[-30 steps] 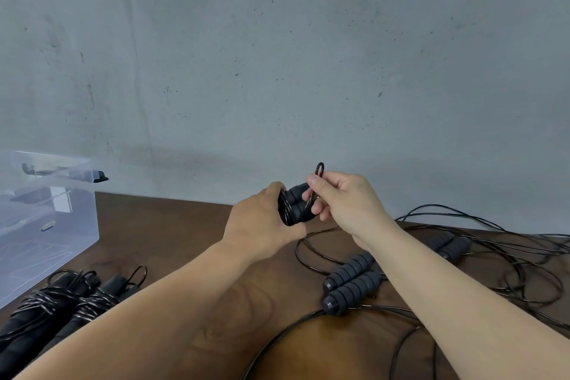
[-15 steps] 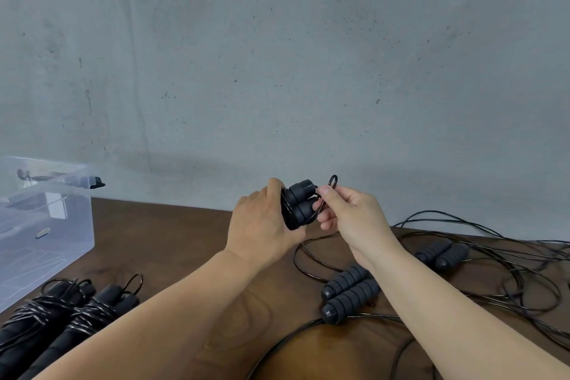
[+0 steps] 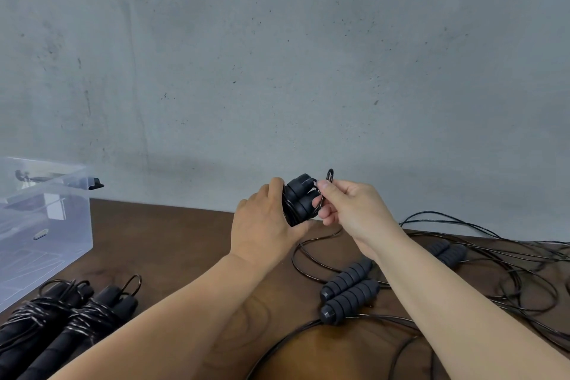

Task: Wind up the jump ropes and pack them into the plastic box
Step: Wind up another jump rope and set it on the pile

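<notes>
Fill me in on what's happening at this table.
A person is winding up a jump rope. The left hand grips the paired handles while the right hand pinches the cord's end loop. Two wound ropes lie beside the plastic box; more ropes lie loose on the table.

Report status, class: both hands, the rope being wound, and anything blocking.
Left hand grips handles. Right hand pinches cord loop. Plastic box far left, path unobstructed.
</notes>
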Demonstrator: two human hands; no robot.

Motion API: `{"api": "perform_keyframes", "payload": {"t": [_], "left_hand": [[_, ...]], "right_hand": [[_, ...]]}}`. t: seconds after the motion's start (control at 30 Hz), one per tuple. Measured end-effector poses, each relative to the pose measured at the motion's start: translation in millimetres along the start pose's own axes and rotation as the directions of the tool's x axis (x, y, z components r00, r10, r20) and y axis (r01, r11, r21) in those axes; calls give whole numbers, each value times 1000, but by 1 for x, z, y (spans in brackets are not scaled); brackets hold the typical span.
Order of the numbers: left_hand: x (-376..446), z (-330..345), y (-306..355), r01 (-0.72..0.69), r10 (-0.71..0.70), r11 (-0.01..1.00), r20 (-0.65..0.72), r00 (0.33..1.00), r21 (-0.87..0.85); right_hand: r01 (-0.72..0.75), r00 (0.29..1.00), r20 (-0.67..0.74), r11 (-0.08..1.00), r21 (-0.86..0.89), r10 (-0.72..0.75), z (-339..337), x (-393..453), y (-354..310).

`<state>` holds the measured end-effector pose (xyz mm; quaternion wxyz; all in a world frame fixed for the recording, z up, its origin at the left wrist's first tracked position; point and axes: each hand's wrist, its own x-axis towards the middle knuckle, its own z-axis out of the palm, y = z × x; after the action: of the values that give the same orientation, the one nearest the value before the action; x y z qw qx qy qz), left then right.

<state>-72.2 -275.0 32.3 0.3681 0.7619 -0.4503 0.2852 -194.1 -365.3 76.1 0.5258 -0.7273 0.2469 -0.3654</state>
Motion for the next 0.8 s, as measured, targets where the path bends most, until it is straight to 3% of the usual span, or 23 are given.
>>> {"api": "perform_keyframes", "payload": {"t": [0.13,0.23,0.33,0.43,0.57,0.67,0.8], "left_hand": [[0,4,3,-57,68,989,-83,994,133],[0,9,0,-92,123,977,-158,980,191],[-1,11,0,-107,149,969,-184,972,224],[-4,14,0,-126,170,962,-165,972,244],[-8,15,-1,-165,211,955,-171,963,248],[-8,13,-3,-200,253,945,-191,948,259],[-11,10,-4,-273,327,923,-178,928,271]], "right_hand": [[0,1000,-29,992,-128,-4,1,-3,-4],[45,995,-65,923,-383,-76,1,-5,-9],[86,989,-24,713,-696,-143,-1,-6,-12],[69,995,28,444,-893,-99,-1,-11,-17],[72,995,86,260,-963,41,-1,-13,-32],[113,986,136,203,-973,101,-5,-3,-36],[144,979,170,211,-967,111,-11,9,-40]]}}
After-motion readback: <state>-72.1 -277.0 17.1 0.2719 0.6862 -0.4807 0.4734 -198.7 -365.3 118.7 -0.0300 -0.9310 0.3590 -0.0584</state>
